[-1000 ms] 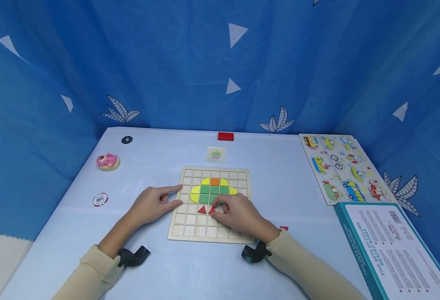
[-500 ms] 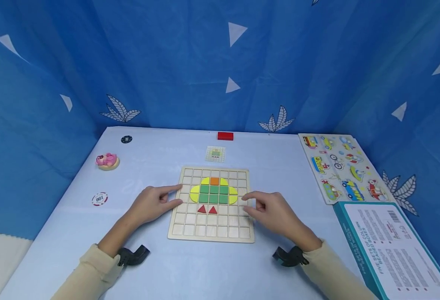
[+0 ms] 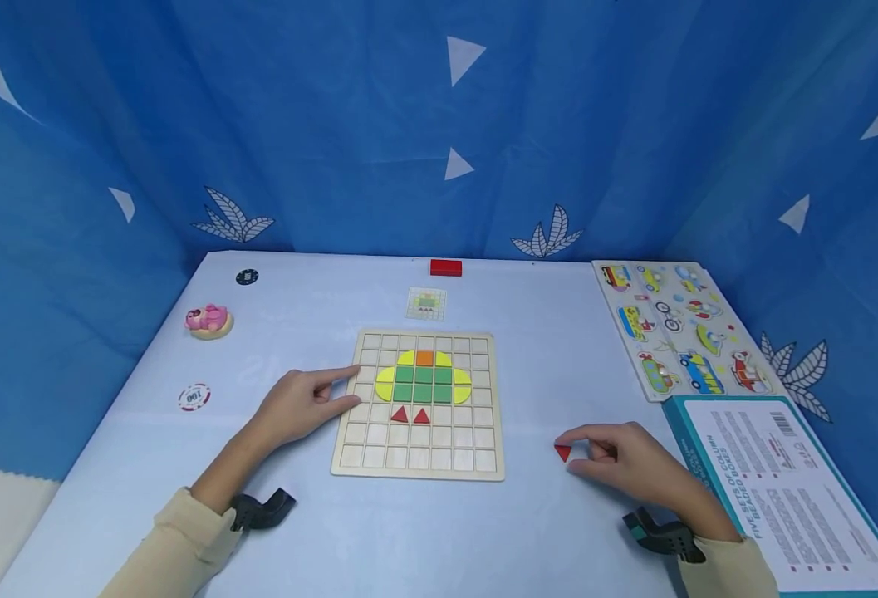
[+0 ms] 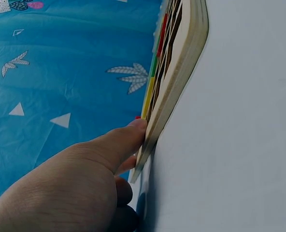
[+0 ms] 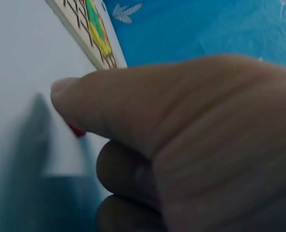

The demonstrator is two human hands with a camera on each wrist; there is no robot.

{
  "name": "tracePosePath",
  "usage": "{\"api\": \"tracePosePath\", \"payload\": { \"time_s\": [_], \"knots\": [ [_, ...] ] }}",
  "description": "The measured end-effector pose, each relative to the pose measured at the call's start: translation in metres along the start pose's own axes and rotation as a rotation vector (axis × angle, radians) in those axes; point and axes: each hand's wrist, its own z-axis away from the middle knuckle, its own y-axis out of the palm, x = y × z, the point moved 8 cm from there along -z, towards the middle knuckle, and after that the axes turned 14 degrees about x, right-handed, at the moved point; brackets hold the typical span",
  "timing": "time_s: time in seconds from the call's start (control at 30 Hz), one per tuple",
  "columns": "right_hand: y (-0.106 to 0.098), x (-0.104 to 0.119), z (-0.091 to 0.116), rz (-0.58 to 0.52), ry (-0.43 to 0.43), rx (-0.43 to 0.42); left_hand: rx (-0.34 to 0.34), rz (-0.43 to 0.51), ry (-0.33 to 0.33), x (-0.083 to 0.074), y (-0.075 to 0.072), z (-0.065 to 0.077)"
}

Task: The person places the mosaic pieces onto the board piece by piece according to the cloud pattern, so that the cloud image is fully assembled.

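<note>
A square wooden grid board (image 3: 418, 458) lies on the table in the head view. On it sit green squares (image 3: 423, 375), yellow rounded pieces (image 3: 385, 384), an orange square (image 3: 424, 358) and two red triangles (image 3: 421, 417). My left hand (image 3: 300, 404) touches the board's left edge with extended index finger and thumb; the left wrist view shows the thumb at the rim. Right of the board, my right hand (image 3: 633, 459) has index finger and thumb apart around another red triangle (image 3: 562, 453), index tip right at its upper edge. The right wrist view shows only its red corner (image 5: 77, 130) below the thumb.
Behind the board lie a small pattern card (image 3: 426, 304) and a red block (image 3: 446, 267). At left are a pink toy (image 3: 209, 321) and two chips, one black (image 3: 247, 276), one white (image 3: 194, 397). A vehicle puzzle (image 3: 670, 332) and a teal-edged box (image 3: 790, 490) line the right side.
My right hand has left the red triangle on the board and moved right, down to the loose red triangle on the table. My left hand stays at the board's edge.
</note>
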Motion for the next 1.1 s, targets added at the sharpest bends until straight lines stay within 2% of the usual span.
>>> {"api": "tracePosePath", "payload": {
  "time_s": [0.27,0.53,0.67,0.97,1.1],
  "knots": [
    [0.003,-0.008,-0.002,-0.026,0.005,-0.002,0.003,0.007,-0.014,0.001,0.002,0.001],
    [0.006,0.000,-0.007,0.012,0.028,-0.008,0.004,0.012,-0.014,0.004,0.002,0.003],
    [0.007,0.002,-0.009,0.036,0.051,-0.037,0.000,0.008,-0.008,0.004,0.002,0.003],
    [0.011,0.006,-0.015,0.055,0.034,-0.100,-0.008,0.000,0.003,0.000,0.000,0.002],
    [0.013,0.013,-0.019,0.070,-0.015,-0.114,-0.010,-0.007,0.006,-0.001,0.000,0.000]
  ]
}}
